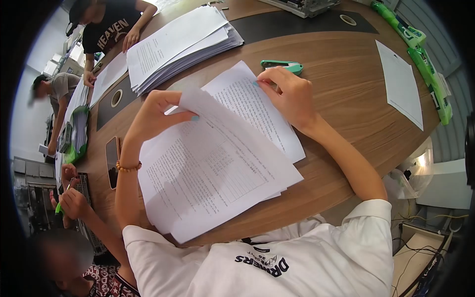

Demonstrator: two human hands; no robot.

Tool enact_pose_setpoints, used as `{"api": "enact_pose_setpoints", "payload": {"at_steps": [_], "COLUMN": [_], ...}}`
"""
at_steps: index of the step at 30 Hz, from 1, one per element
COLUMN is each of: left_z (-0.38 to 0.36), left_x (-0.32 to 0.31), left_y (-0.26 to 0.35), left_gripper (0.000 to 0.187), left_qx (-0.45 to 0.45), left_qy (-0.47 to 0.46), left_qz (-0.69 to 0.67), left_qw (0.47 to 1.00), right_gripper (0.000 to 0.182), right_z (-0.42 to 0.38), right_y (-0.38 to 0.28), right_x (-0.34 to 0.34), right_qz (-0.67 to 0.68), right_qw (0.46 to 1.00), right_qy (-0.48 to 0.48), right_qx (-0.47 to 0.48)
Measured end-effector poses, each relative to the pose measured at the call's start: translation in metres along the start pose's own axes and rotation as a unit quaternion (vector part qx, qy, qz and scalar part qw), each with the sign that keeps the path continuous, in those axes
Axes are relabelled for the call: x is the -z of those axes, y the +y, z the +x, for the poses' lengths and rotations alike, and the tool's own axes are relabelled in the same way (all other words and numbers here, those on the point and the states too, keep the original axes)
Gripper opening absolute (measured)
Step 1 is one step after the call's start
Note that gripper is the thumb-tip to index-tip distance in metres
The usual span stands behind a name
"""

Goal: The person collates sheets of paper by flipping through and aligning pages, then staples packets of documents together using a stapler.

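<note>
My left hand (157,113), a beaded bracelet on its wrist, pinches the raised upper edge of a printed sheet (232,163). This sheet has lines of text and a table, and it slants over other printed pages. Between finger and thumb, my right hand (291,96) holds the upper corner of a second printed page (242,96), which lies partly beneath the first. Just beyond the right hand rests a green stapler (282,66). How many pages each hand grips is hidden.
A thick paper stack (180,47) stands at the back left. A phone (113,162) lies left of my bracelet. One loose sheet (400,84) and green packages (430,74) line the right edge. Other people work along the left side.
</note>
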State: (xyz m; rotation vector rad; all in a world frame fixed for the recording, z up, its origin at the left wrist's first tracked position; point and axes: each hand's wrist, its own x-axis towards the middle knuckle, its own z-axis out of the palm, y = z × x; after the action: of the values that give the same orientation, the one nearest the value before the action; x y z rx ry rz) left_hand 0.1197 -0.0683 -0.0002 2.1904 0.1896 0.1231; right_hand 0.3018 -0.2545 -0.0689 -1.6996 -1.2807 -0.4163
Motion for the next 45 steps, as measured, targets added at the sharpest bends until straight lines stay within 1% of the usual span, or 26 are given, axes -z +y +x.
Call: {"api": "enact_pose_setpoints", "payload": {"at_steps": [2,4,5,6,8,9,10,11,12,14,15,16,18,19,25,30,31,32,33,34,35,36,38,40,44,45], "left_z": [0.000,0.003,0.004,0.006,0.004,0.002,-0.001,-0.009,-0.021,-0.049,-0.064,-0.081,-0.115,-0.131,-0.194,-0.175,-0.160,-0.140,-0.121,-0.089,-0.061,-0.038,-0.011,0.003,0.008,0.007], "left_x": [-0.004,-0.014,-0.020,-0.026,-0.028,-0.027,-0.025,-0.020,-0.012,0.005,0.014,0.023,0.039,0.044,0.058,0.064,0.064,0.063,0.061,0.065,0.051,0.031,0.003,-0.019,-0.036,-0.038], "left_y": [-0.004,-0.006,-0.007,-0.008,-0.009,-0.008,-0.006,-0.003,0.001,0.011,0.018,0.026,0.044,0.051,0.076,0.070,0.064,0.052,0.041,0.043,0.036,0.027,0.024,0.029,0.028,0.029], "left_gripper": [0.024,0.019,0.019,0.016,0.013,0.012,0.011,0.011,0.010,0.012,0.013,0.015,0.018,0.019,0.028,0.036,0.038,0.036,0.035,0.023,0.019,0.015,0.017,0.014,0.013,0.013], "left_qx": [0.021,-0.079,-0.078,-0.138,-0.194,-0.163,-0.130,-0.129,-0.121,-0.103,-0.091,-0.080,-0.064,-0.059,-0.048,0.026,0.066,0.084,0.094,0.174,0.060,-0.056,-0.148,-0.199,-0.196,-0.216], "left_qy": [-0.021,0.011,0.010,0.082,0.152,0.099,0.044,0.044,0.040,0.030,0.033,0.043,0.081,0.108,0.317,0.484,0.476,0.410,0.341,0.159,0.122,0.081,0.093,0.119,0.125,0.159], "left_qz": [0.030,0.043,0.044,0.131,0.217,0.178,0.137,0.137,0.131,0.131,0.136,0.139,0.136,0.134,0.100,0.011,0.000,0.039,0.079,0.043,0.060,0.078,0.151,0.178,0.138,0.202], "left_qw": [0.999,0.996,0.996,0.978,0.945,0.966,0.981,0.981,0.983,0.986,0.986,0.986,0.985,0.983,0.942,0.874,0.877,0.908,0.932,0.971,0.989,0.992,0.973,0.956,0.963,0.942], "right_gripper": [0.012,0.011,0.010,0.010,0.007,0.007,0.006,0.006,0.006,0.011,0.032,0.032,0.052,0.062,0.043,0.019,0.016,0.016,0.016,0.016,0.016,0.016,0.017,0.017,0.019,0.019], "right_z": [0.003,0.004,0.004,0.004,0.005,0.005,0.004,0.003,0.002,0.001,-0.001,-0.006,-0.012,-0.007,-0.005,-0.006,-0.004,-0.003,-0.003,-0.002,-0.001,-0.001,-0.002,-0.003,-0.004,-0.004], "right_y": [-0.005,-0.009,-0.010,-0.012,-0.015,-0.018,-0.021,-0.021,-0.014,0.008,0.015,0.018,0.014,0.010,0.013,0.020,0.016,0.012,0.010,0.008,0.006,0.005,0.002,0.001,-0.002,-0.001], "right_x": [0.005,0.007,0.008,0.007,0.005,0.008,0.014,0.017,0.016,0.008,0.005,0.001,-0.004,-0.001,-0.006,-0.012,-0.009,-0.007,-0.005,-0.002,0.000,0.001,0.003,0.005,0.008,0.008], "right_qz": [-0.014,-0.027,-0.040,-0.040,0.163,0.164,0.242,0.316,0.316,0.348,0.221,0.221,0.057,0.104,0.207,0.255,0.327,0.396,0.397,0.452,0.503,0.504,0.560,0.577,0.620,0.620], "right_qw": [1.000,0.999,0.998,0.998,0.977,0.977,0.963,0.935,0.934,0.906,0.935,0.934,0.977,0.942,0.924,0.917,0.888,0.854,0.855,0.814,0.768,0.770,0.687,0.664,0.605,0.604], "right_qy": [-0.008,0.003,0.013,0.013,-0.016,-0.017,-0.090,-0.161,-0.161,-0.121,-0.136,-0.133,-0.147,-0.209,-0.148,-0.157,-0.158,-0.158,-0.159,-0.171,-0.183,-0.184,-0.182,-0.201,-0.232,-0.230], "right_qx": [0.007,0.028,0.051,0.050,0.133,0.133,0.083,0.032,0.031,-0.210,-0.242,-0.246,-0.142,-0.240,-0.285,-0.265,-0.282,-0.297,-0.293,-0.323,-0.351,-0.346,-0.425,-0.431,-0.443,-0.444]}}
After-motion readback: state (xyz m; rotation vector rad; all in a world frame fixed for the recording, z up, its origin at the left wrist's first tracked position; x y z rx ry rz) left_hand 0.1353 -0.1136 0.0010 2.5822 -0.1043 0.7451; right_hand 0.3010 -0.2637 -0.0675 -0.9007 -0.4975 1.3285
